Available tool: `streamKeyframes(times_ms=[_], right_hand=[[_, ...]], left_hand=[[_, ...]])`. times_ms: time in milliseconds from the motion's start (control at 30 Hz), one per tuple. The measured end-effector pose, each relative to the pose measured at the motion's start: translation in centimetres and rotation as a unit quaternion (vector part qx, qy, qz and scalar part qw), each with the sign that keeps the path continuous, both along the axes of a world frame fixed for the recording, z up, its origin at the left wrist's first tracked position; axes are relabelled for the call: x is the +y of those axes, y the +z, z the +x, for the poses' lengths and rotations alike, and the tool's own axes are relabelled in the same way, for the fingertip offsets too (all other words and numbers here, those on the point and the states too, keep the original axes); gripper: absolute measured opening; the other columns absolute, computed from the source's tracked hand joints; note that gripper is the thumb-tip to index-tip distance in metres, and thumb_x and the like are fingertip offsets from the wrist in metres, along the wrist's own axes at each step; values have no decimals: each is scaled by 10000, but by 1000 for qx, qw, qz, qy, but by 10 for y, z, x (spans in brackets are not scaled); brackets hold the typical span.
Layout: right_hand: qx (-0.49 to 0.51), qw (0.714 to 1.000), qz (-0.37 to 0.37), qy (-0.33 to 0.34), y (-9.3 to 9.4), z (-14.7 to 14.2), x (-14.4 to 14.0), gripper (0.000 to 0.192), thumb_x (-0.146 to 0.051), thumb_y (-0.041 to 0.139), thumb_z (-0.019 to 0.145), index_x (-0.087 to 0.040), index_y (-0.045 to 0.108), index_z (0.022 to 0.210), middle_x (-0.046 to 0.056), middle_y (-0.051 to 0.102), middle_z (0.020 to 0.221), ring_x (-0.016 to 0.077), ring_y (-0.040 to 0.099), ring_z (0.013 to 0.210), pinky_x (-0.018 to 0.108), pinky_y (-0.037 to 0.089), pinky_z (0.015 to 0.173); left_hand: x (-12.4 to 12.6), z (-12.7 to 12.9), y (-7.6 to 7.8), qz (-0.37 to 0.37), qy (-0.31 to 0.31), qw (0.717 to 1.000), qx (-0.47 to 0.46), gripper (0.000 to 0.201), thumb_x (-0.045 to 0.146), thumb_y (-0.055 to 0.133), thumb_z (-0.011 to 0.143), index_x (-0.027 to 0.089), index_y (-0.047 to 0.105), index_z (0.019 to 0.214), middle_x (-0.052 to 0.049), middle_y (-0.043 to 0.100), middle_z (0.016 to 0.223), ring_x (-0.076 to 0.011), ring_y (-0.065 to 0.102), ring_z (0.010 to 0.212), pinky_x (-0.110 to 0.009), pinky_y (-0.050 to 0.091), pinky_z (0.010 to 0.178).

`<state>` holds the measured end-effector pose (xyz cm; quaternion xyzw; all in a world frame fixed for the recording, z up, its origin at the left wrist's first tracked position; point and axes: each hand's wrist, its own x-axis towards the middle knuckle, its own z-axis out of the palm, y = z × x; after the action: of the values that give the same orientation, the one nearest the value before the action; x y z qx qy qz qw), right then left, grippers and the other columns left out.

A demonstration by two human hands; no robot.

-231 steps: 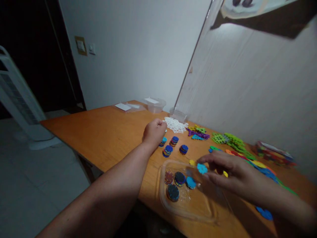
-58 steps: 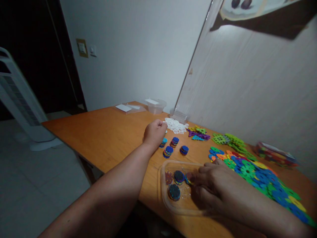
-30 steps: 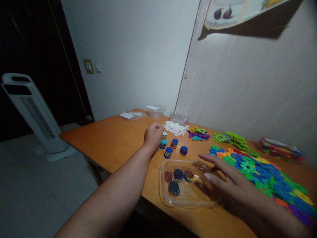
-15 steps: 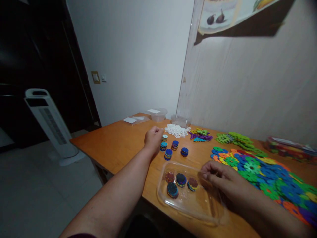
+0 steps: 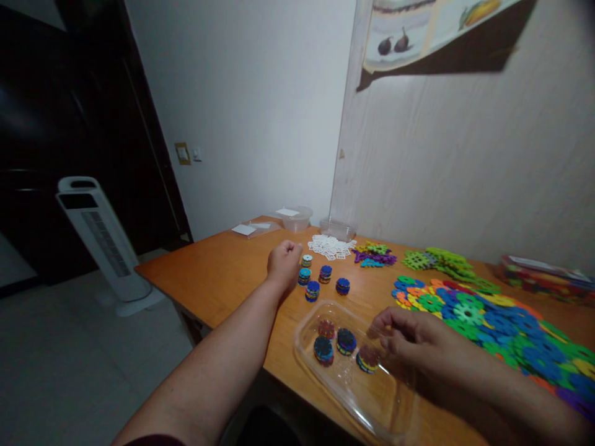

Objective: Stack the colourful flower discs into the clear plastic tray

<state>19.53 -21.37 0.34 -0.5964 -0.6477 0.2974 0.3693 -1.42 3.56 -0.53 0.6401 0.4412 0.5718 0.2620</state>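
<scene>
My left hand [image 5: 283,261] is closed in a fist, resting on the table beside several small stacks of toothed plastic discs; whatever it may hold is hidden. Nearest to it are a white-topped stack [image 5: 307,261] and a light blue one [image 5: 304,276]. Blue-topped stacks [image 5: 343,285] stand a little farther right. My right hand [image 5: 409,337] has its fingers closed at the right rim of a clear plastic container [image 5: 356,412]. Inside the container sit dark-topped stacks [image 5: 346,341] and reddish-brown-topped stacks [image 5: 369,358].
A wide pile of coloured toothed discs [image 5: 493,325] covers the table's right side. White pieces [image 5: 331,246], purple and green pieces [image 5: 374,255] and green pieces [image 5: 441,263] lie behind. Clear tubs [image 5: 297,219] stand at the back. A tower fan [image 5: 105,241] stands left on the floor.
The clear container has turned clockwise, its right end coming nearer to me, and the stacks inside have shifted with it. My left hand stays by the stacks. The view has shifted slightly.
</scene>
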Motion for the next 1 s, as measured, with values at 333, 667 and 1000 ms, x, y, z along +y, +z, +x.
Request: streamKeyframes(times_ms=[333, 667, 1000], right_hand=[[84, 976, -201, -26, 34, 17, -14, 819, -259, 616, 818, -157, 289, 1562, -60, 542, 535, 111, 495, 403, 206, 322, 386], [169, 954, -235, -76, 27, 16, -13, 810, -433, 532, 976, -218, 102, 1628, -32, 593, 467, 142, 537, 350, 209, 414, 374], [212, 940, -266, -19, 26, 12, -15, 904, -412, 617, 925, -197, 84, 1623, 47, 698, 565, 177, 634, 449, 224, 450, 424]], left_hand=[[7, -3, -5, 15, 5, 1000, 1, 313, 453, 581, 820, 184, 561, 660, 49, 500, 591, -112, 469, 591, -229, 341, 585], [-2, -3, 2, 9, 2, 1000, -12, 307, 447, 585, 803, 184, 545, 649, 50, 489, 592, -110, 458, 605, -222, 346, 602], [-9, -1, 6, 15, -27, 999, -32, 275, 394, 587, 813, 183, 530, 646, 53, 453, 601, -104, 428, 606, -221, 338, 603]])
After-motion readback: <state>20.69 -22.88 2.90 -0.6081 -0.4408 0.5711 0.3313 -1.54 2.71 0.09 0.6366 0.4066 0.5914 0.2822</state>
